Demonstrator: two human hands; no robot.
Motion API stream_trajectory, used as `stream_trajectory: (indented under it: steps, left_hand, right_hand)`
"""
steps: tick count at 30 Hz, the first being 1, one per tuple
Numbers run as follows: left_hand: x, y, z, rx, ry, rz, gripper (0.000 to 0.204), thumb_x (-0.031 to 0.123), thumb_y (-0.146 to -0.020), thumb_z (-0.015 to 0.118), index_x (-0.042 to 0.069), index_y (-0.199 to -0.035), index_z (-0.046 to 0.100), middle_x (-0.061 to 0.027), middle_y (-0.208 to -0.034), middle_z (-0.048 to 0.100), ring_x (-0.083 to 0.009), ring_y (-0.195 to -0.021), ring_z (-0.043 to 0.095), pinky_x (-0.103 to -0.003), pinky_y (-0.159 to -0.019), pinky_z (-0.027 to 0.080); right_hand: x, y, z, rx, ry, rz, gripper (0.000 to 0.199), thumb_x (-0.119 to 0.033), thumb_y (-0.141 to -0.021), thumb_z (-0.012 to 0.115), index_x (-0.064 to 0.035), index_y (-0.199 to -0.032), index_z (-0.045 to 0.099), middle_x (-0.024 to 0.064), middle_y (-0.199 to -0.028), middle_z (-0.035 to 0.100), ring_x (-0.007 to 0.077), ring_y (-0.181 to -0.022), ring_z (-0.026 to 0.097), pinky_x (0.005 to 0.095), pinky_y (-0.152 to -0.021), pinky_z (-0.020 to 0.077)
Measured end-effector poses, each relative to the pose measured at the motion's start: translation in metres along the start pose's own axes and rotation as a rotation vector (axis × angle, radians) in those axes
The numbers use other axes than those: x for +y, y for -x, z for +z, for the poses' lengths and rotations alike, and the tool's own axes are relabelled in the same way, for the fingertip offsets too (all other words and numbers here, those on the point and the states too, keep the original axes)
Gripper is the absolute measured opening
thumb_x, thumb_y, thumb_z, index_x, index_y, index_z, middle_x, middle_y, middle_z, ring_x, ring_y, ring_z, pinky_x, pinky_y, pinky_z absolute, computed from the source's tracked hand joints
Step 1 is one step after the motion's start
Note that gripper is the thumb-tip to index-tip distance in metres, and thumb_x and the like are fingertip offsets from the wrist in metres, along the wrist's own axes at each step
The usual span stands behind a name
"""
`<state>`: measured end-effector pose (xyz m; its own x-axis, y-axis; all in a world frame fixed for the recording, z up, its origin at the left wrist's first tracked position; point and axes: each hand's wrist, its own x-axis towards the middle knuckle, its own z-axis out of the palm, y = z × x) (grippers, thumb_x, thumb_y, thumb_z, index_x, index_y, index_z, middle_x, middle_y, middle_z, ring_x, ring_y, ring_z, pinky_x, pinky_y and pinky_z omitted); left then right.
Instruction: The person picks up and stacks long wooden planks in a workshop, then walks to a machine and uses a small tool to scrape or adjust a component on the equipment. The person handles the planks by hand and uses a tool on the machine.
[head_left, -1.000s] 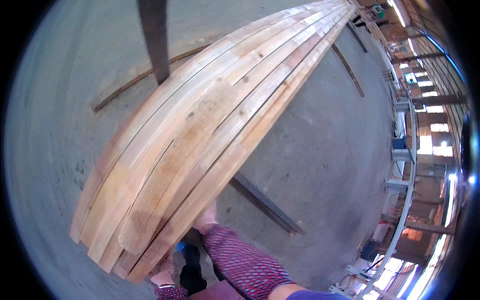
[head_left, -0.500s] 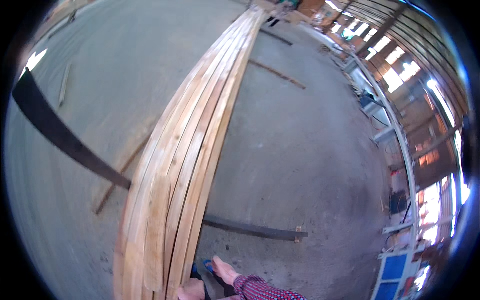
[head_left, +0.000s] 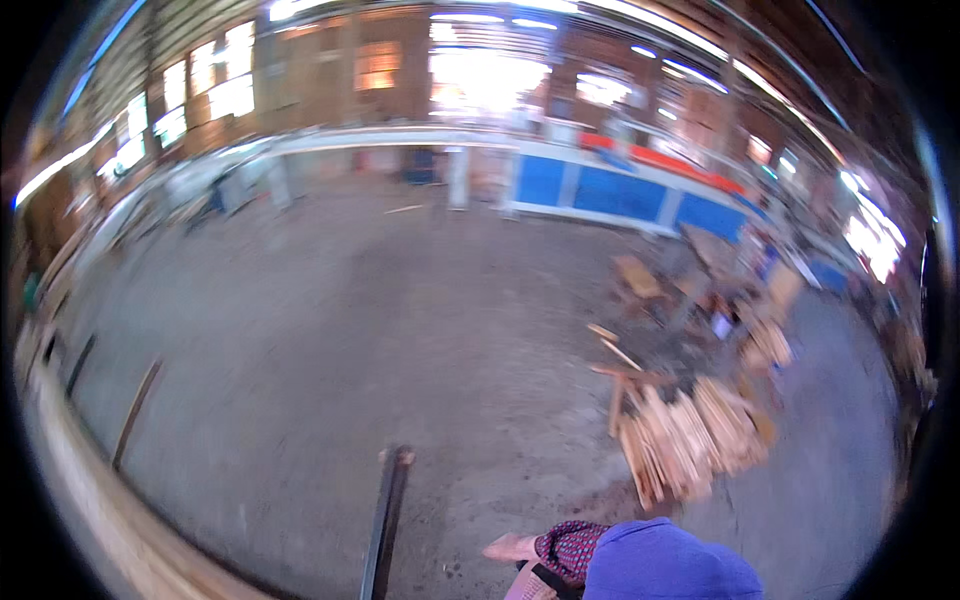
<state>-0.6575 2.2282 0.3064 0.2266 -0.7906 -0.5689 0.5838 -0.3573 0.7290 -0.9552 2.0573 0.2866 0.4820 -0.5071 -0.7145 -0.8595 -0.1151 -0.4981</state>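
My right hand (head_left: 510, 547) is low in the view, at the end of a dark red patterned sleeve (head_left: 570, 548). It is blurred, but its fingers look loosely stretched out, and nothing shows in it. It hangs above the concrete floor, apart from the dark metal bar (head_left: 385, 525) to its left. Purple cloth (head_left: 670, 565) covers the area beside the sleeve. My left hand is out of view. Long pale timber boards (head_left: 120, 520) curve along the lower left rim, away from my right hand.
A heap of short wood pieces (head_left: 690, 440) lies on the floor at the right, with scraps and boards behind it. A long machine bench with blue panels (head_left: 615, 192) runs across the back. A thin wooden strip (head_left: 137, 415) lies near the timber.
My view has swung to the right, so the timber boards have shifted to the left rim. The wood heap and blue panels now show fully. My left hand has left the view.
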Motion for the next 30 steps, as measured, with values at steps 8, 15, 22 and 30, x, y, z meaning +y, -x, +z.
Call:
stream_trajectory:
  steps: [8,15,22,30]
  left_hand:
    - [0.006,-0.159,0.24,-0.196,0.011,-0.306,0.043,0.031,-0.085,0.058,0.004,-0.119,0.055,-0.014,-0.116,0.058,-0.0288,-0.106,0.056,-0.041,-0.087,0.047]
    - [-0.013,-0.272,0.346,-0.277,-0.03,-0.42,0.046,0.034,-0.088,0.058,0.002,-0.121,0.052,-0.0147,-0.118,0.056,-0.0276,-0.108,0.054,-0.043,-0.09,0.046]
    - [0.028,-0.439,0.449,-0.298,-0.145,-0.383,0.047,0.035,-0.091,0.057,0.001,-0.123,0.051,-0.0145,-0.12,0.054,-0.0265,-0.11,0.052,-0.045,-0.094,0.044]
    - [0.057,-0.601,0.755,-0.627,-0.612,-0.38,0.018,0.026,-0.088,0.059,0.01,-0.097,0.058,-0.0044,-0.083,0.062,-0.0234,-0.076,0.063,-0.036,-0.065,0.05]
  right_hand:
    - [0.189,0.069,-0.027,0.402,-0.905,0.412,0.06,-0.054,-0.083,0.053,0.0024,-0.101,0.065,0.0217,-0.103,0.067,0.0329,-0.099,0.062,0.0425,-0.086,0.0444]
    - [0.254,0.06,-0.142,0.474,-0.885,0.413,0.064,-0.055,-0.085,0.049,0.0026,-0.108,0.063,0.0236,-0.107,0.065,0.0328,-0.104,0.061,0.0415,-0.09,0.044]
    - [0.379,-0.049,-0.223,0.472,0.026,0.102,0.053,-0.012,-0.087,0.049,-0.013,-0.14,0.042,0.0144,-0.141,0.046,0.0286,-0.123,0.05,0.0357,-0.1,0.0424]
    - [0.403,0.035,-0.432,0.628,-0.872,0.52,0.035,-0.03,-0.092,0.045,-0.0098,-0.117,0.06,0.0109,-0.1,0.066,0.0262,-0.096,0.062,0.0391,-0.082,0.048]
